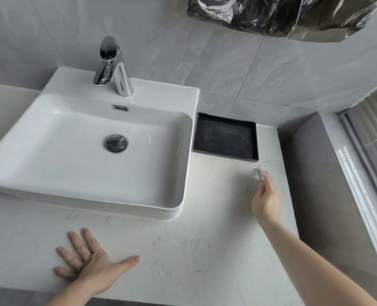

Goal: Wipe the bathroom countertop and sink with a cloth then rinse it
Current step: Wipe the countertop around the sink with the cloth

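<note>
head view is showing the countertop (205, 250) and the white sink (90, 195). left hand (90, 261) is lying flat with fingers spread, holding nothing. right hand (266, 200) is reaching out, pinching something small and blurred; no cloth is showing. black tray (225, 135) is sitting just beyond it.

Glossy ceramic sink (50, 168), chrome faucet (114, 67), matt marbled countertop (205, 250)
</note>
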